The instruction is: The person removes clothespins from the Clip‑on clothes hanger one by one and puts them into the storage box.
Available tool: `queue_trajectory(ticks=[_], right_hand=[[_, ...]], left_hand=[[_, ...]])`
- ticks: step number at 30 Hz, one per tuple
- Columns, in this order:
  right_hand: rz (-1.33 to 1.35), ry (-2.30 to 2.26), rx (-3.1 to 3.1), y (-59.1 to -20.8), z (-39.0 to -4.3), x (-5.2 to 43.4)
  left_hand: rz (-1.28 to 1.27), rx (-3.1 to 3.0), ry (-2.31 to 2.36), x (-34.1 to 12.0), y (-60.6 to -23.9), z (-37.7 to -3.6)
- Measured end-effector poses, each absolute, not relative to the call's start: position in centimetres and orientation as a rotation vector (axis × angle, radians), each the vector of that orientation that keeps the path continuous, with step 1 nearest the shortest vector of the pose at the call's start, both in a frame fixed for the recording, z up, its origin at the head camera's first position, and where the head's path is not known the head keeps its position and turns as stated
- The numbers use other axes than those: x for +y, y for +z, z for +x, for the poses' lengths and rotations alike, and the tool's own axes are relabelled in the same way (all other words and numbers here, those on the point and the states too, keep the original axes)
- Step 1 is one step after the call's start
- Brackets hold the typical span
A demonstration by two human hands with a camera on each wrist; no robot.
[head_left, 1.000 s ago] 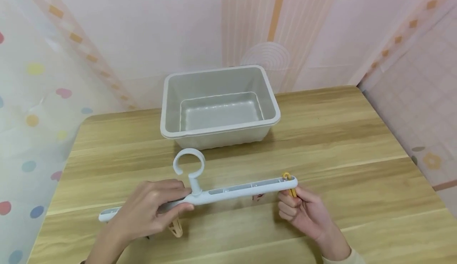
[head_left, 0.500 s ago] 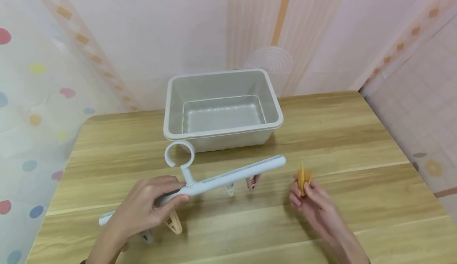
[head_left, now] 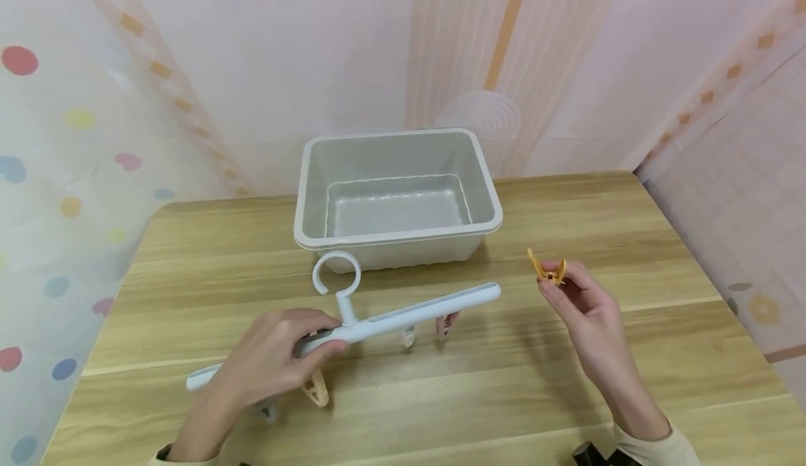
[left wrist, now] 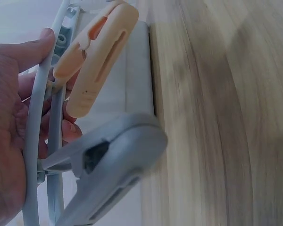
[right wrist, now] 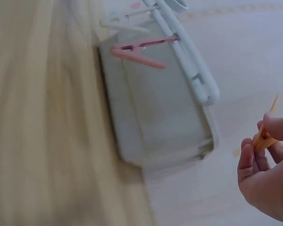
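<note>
My left hand [head_left: 277, 350] grips a pale blue clip hanger [head_left: 415, 315] around its middle bar, just left of the ring-shaped hook [head_left: 336, 270]. Several clothespins hang under the bar. In the left wrist view a peach clothespin [left wrist: 104, 61] and a grey clothespin [left wrist: 115, 165] dangle by that hand. A pink clothespin [right wrist: 139, 52] and a white clothespin [right wrist: 125, 26] hang from the right half in the right wrist view. Off to the right of the hanger's end, my right hand [head_left: 592, 312] pinches a yellow clothespin [head_left: 549, 274] between thumb and fingers, apart from the bar.
A grey plastic tub [head_left: 397, 235] stands at the back of the wooden table [head_left: 630, 256], near the wall, with nothing visible inside it. The hanger is held in front of the tub. Patterned sheeting [head_left: 315, 53] covers the wall behind.
The yellow clothespin has come off the hanger's right end. My right hand has carried it right and upward, turning it. The left hand keeps its grip while the bar's tilt changes.
</note>
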State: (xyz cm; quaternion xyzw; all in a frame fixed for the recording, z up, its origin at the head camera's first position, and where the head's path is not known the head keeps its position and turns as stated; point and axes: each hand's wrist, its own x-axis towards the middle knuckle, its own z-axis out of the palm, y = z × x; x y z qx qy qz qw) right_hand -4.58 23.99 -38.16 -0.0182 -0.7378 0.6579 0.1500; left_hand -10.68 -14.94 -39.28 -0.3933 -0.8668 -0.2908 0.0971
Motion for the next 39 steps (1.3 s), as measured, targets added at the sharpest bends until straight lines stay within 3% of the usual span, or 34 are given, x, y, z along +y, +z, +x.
queue_trajectory(ticks=[18,26,39], right_hand=[[0.153,1.554,-2.225,-34.2,-14.6,21.5],[0.127,1.240,-2.511,-33.2,-18.4,20.8],[0.124,1.127,-2.774,-32.9,-23.4,20.4]], left_hand=[[-1.095,-2.734,-0.815,-13.1,-39.8,-12.1],[-1.104,-2.744,-0.812,-12.4,-40.1,-12.8],[-1.094,-2.772,-0.808,-11.7,-40.5,-13.4]])
